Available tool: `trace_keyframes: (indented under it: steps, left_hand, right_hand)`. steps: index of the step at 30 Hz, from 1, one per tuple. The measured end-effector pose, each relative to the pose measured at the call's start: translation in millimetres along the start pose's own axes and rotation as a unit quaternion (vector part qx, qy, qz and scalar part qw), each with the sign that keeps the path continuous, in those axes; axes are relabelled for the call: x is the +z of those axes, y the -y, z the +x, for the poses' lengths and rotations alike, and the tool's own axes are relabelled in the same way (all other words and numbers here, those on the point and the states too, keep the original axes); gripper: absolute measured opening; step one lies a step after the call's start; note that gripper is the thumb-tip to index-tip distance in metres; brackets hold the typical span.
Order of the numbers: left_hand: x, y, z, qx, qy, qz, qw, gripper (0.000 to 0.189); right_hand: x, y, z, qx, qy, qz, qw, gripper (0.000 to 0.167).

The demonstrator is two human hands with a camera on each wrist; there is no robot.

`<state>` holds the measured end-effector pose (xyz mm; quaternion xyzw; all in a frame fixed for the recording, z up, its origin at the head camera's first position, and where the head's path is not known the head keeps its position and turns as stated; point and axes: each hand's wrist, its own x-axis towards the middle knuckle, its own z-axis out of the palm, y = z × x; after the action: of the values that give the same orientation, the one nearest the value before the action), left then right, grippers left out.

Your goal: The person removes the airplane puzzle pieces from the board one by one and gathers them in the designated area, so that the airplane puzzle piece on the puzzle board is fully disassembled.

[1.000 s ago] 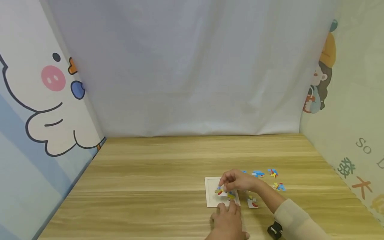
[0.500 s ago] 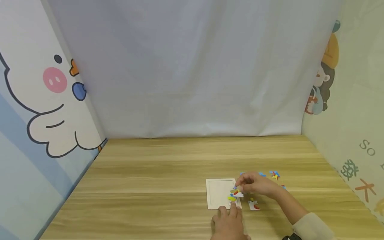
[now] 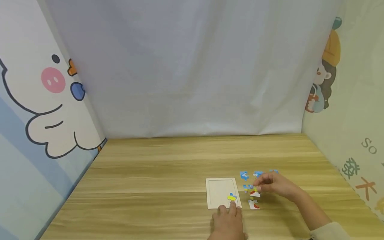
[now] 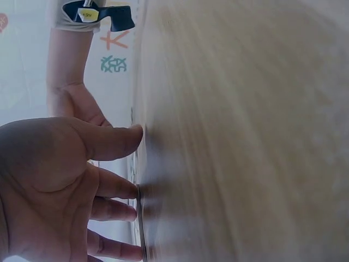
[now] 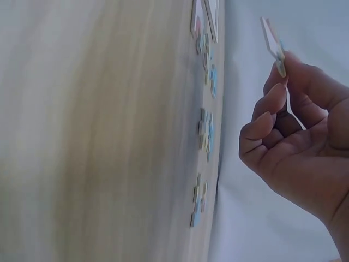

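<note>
My right hand (image 3: 277, 185) pinches a white, red and yellow jigsaw piece (image 3: 255, 192) between thumb and fingertips. In the right wrist view that same jigsaw piece (image 5: 271, 41) is held up off the table. My left hand (image 3: 228, 222) rests with its fingers on the near edge of a square wooden puzzle tray (image 3: 207, 195). One blue and yellow jigsaw piece (image 3: 231, 198) lies in the tray's near right corner, by those fingertips. From the left wrist, the fingers (image 4: 114, 210) look nearly straight against the tray's thin edge (image 4: 141, 218).
Right of the tray lie several loose pieces: a white and red piece (image 3: 254, 204), a blue piece (image 3: 244, 175), another blue piece (image 3: 257, 174) and a partly hidden piece (image 3: 245, 189). The wooden table (image 3: 144, 186) ends at a pale curtain (image 3: 180, 83). Printed walls stand on both sides.
My right hand has carried the pinched jigsaw piece rightward, from over the tray to above the loose pieces. My left hand has stayed at the tray's near edge.
</note>
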<state>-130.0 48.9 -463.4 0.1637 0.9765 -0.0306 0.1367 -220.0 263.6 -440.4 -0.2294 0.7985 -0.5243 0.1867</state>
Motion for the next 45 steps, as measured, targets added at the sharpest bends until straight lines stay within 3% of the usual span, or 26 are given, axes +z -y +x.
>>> trace_keyframes:
  steps: [8,17,23,29,34,37,45]
  left_hand:
    - [-3.2,0.6,-2.4,0.004,-0.004,-0.002,1.0000,0.070]
    - [-6.6,8.8,-6.5,0.005,-0.018,-0.018,0.9997,0.064]
    - [-13.7,28.1,-7.2,0.037,-0.035,-0.079,0.9956,0.060]
    - [-13.4,53.8,-1.6,0.094,-0.073,-0.146,0.9822,0.055]
    - [-14.6,75.6,6.6,0.124,-0.093,-0.169,0.9733,0.054]
    - [-15.6,85.0,10.5,0.126,-0.103,-0.175,0.9710,0.054]
    - [-12.3,101.2,24.7,0.098,-0.091,-0.166,0.9770,0.051]
  right_hand:
    - [-9,-13,-14.9,-0.036,-0.004,-0.009,0.9993,0.016]
    - [-14,-24,-37.1,0.020,-0.030,-0.026,0.9990,0.020]
    - [-14,-29,-46.5,0.043,-0.034,-0.014,0.9984,0.021]
    - [-11,-34,-44.1,0.052,-0.041,-0.025,0.9975,0.018]
    - [-6,-34,-39.6,0.054,-0.060,-0.057,0.9951,0.015]
    - [-3,-32,-38.4,0.060,-0.073,-0.065,0.9934,0.015]
    - [3,-30,-37.4,0.072,-0.103,-0.075,0.9893,0.011]
